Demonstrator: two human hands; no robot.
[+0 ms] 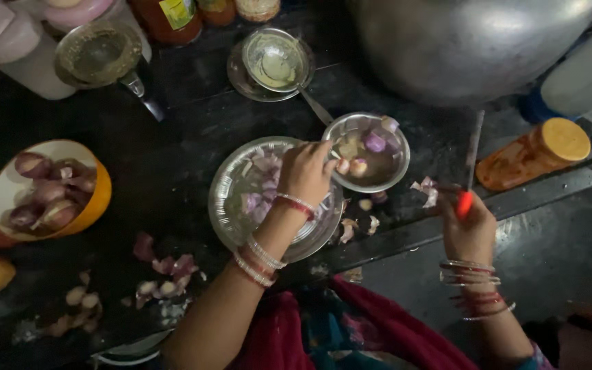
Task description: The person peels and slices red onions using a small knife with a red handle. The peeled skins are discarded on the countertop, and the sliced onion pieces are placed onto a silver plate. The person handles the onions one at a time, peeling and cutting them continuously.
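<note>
Head view: at a dark counter (186,123), the left hand (306,171) reaches over a steel plate (231,205) of chopped onion, its fingertips pinched on a small peeled onion (342,166) at the rim of a steel bowl (395,171). The bowl, just right of the plate, holds a few more peeled pieces. The right hand (471,229) is closed round the red handle of a knife (473,154), blade pointing away. Judging by the scene, the cutting is partly done: slices already fill the plate, while the bowl's pieces and an orange bowl (97,199) of halved onions at far left remain uncut. Peelings (166,264) litter the counter's near edge.
</note>
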